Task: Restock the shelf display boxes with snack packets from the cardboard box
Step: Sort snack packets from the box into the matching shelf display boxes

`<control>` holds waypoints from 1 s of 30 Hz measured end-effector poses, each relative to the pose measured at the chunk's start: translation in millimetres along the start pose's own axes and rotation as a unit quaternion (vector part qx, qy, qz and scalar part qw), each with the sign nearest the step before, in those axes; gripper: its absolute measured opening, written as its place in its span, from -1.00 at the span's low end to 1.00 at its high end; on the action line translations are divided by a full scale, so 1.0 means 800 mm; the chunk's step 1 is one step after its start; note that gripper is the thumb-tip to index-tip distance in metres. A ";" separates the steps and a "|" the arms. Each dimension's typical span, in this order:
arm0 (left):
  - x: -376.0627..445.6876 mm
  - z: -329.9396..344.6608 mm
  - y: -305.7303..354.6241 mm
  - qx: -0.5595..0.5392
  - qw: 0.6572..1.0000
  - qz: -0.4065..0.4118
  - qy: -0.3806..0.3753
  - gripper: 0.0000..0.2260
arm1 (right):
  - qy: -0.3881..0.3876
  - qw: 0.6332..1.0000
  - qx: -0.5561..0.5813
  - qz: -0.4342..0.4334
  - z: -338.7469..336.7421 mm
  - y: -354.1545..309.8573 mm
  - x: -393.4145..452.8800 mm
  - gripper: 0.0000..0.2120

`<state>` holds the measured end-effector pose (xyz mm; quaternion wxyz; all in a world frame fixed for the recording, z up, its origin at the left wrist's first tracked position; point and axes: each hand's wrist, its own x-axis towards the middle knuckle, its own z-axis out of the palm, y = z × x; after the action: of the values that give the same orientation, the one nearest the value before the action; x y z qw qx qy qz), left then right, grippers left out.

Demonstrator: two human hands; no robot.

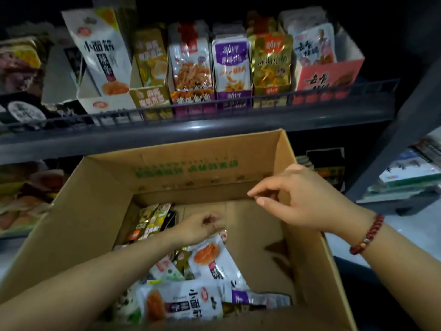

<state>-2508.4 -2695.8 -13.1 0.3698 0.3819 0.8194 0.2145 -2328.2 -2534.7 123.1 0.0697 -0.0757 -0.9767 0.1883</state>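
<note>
Cardboard box [100,211] sits open under both hands. Left hand [198,229] reaches inside, fingers curled; whether it grips anything I cannot tell. Snack packets [191,278] lie at its 6 o'clock. Right hand [300,199] hovers loosely empty at 2 o'clock. Shelf display boxes [327,80] stand at 12.

Red bead bracelet [367,235], grey floor [391,225]

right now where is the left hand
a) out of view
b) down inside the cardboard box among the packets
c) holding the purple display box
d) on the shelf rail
b: the left hand is down inside the cardboard box, fingers curled at the snack packets, while the right hand hovers above the box's bare side.
</note>
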 end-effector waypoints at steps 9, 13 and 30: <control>0.018 0.006 -0.066 0.036 0.986 -0.102 -0.126 -0.68 | -0.033 0.996 -0.088 -0.010 0.007 0.001 0.009 -0.65; 0.020 0.003 -0.066 0.046 0.979 -0.118 -0.160 -0.69 | -0.034 0.996 -0.082 -0.002 0.010 0.003 0.008 -0.59; 0.023 0.019 -0.070 -0.197 0.958 -0.149 -0.148 -0.78 | -0.045 0.996 -0.074 0.017 0.014 0.004 0.006 -0.61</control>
<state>-2530.8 -2715.0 -66.3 0.5828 0.2028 0.7443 0.2553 -2334.2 -2534.4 112.3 0.0171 -0.0888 -0.9886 0.1203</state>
